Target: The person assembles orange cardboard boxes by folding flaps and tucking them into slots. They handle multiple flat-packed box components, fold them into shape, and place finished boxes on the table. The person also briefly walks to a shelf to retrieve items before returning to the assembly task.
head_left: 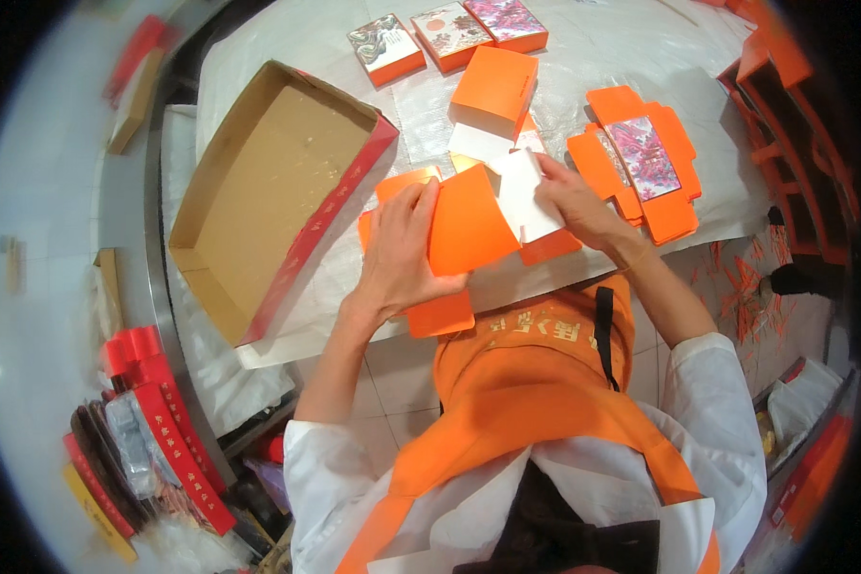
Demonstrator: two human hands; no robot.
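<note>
An unfolded orange box blank [472,225] hangs over the table's near edge, between my two hands. My left hand [400,237] is closed on its left part, with the thumb along the lower edge. My right hand [583,203] pinches a white panel [522,199] beside the orange face; I cannot tell whether that panel belongs to the same blank. Just beyond stands a folded orange box [494,86], with white and orange pieces under it. To the right of my right hand lies a stack of flat orange blanks [648,163] with a pink printed panel.
A large shallow cardboard tray [268,163] with a red outer side lies left. Three finished boxes with printed lids [449,33] stand at the far side of the white-covered table [287,38]. Orange box frames [784,124] are at the right; red packaging [177,440] is stacked lower left.
</note>
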